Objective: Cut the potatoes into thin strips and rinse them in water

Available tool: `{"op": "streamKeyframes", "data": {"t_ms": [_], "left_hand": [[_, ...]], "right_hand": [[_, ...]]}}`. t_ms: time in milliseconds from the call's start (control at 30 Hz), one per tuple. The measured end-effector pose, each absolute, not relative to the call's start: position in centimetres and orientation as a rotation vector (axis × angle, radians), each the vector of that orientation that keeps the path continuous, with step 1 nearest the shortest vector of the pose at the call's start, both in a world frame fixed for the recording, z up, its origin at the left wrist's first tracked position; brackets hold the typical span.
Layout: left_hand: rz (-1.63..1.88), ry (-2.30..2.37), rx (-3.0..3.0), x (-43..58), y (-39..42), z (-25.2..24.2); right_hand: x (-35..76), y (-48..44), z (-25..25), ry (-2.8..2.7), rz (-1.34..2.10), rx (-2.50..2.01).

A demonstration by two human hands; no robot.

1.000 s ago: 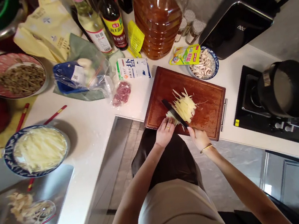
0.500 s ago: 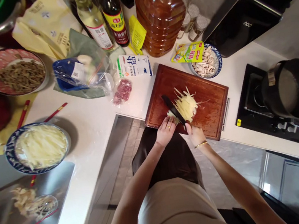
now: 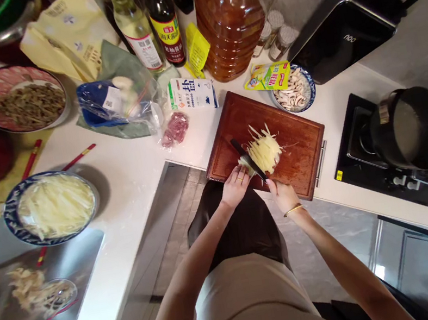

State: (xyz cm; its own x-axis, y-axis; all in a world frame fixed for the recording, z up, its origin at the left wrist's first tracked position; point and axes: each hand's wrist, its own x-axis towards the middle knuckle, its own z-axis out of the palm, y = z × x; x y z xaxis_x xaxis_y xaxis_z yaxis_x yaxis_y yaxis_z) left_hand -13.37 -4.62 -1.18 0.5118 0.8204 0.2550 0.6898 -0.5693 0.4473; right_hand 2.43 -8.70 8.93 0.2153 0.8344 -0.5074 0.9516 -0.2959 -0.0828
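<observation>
On the brown wooden cutting board (image 3: 302, 166) lies a heap of pale shreds (image 3: 265, 150), which look like potato. My right hand (image 3: 283, 193) grips the handle of a black-bladed kitchen knife (image 3: 247, 158), its blade standing between the heap and the uncut piece. With fingers bent, my left hand (image 3: 235, 185) holds that pale potato piece (image 3: 245, 163) against the board, close to the blade. Most of the piece is hidden by fingers and knife.
Left are a bowl of pale shreds (image 3: 56, 204), a bowl of brown strips (image 3: 32, 103) and the sink (image 3: 74, 262). Behind the board stand a large oil jug (image 3: 229, 25), a salt packet (image 3: 192, 93) and bagged meat (image 3: 176, 128). Right are sliced mushrooms (image 3: 295, 91) and a pot (image 3: 411, 128) on the stove.
The view has shifted slightly. Both hands stay at the board, with the knife still against the potato piece; the heap looks nearly the same.
</observation>
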Motion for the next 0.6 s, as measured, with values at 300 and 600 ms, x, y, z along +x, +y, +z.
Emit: {"op": "streamKeyframes", "data": {"t_ms": [300, 600], "left_hand": [[0.645, 1.242, 2.469, -13.5, -4.6, -1.5], [0.663, 1.277, 2.505, -13.7, -5.1, -1.7]], "right_hand": [[0.8, -7.0, 7.3, 1.61, -0.649, 2.258], [2.0, -7.5, 7.8, 1.733, -0.669, 2.287]]}}
